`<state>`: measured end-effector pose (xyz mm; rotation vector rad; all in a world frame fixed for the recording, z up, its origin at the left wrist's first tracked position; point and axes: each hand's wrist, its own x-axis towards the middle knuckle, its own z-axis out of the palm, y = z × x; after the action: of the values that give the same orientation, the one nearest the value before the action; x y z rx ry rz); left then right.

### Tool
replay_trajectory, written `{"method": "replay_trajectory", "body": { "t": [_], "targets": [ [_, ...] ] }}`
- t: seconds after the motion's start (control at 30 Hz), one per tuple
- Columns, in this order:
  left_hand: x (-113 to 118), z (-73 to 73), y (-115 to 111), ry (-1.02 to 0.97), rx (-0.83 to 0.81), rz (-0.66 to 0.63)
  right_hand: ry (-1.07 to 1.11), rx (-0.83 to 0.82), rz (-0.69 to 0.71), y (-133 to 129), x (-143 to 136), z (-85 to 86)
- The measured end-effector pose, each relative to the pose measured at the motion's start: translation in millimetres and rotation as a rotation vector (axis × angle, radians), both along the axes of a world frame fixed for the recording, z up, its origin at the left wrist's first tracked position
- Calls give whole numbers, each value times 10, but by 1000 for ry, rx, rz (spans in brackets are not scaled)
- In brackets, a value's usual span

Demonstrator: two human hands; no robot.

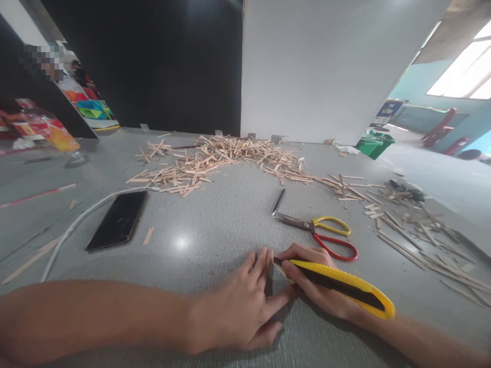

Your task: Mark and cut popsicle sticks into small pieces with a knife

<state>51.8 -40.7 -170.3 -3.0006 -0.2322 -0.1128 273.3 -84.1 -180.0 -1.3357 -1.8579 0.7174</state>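
Observation:
My right hand grips a yellow and black utility knife, its handle slanting back over the wrist and its tip end pointing at my left hand. My left hand rests low over the grey table, its fingertips and outstretched thumb pinning a thin wooden strip beside the knife's front end. Much of the strip is hidden by fingers, and the blade's edge is hard to make out. Just beyond my right hand lie scissors with one yellow and one red handle, blades slightly parted. A dark pen-like stick lies near their tips.
A large pile of wooden strips spreads along the back panel, and more strips lie at right. A phone, a white cable and a plastic bottle are at left. Green bins stand beyond the table.

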Motion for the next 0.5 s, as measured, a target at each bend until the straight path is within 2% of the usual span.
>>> {"method": "replay_trajectory", "body": {
  "t": [0.17, 0.5],
  "targets": [
    [-4, -11, -4, -9, 26, -7, -23, 24, -7, -3, 0, -14],
    [-6, -61, -14, -29, -61, 23, -25, -18, -30, 1, -12, -19]
  ]
}}
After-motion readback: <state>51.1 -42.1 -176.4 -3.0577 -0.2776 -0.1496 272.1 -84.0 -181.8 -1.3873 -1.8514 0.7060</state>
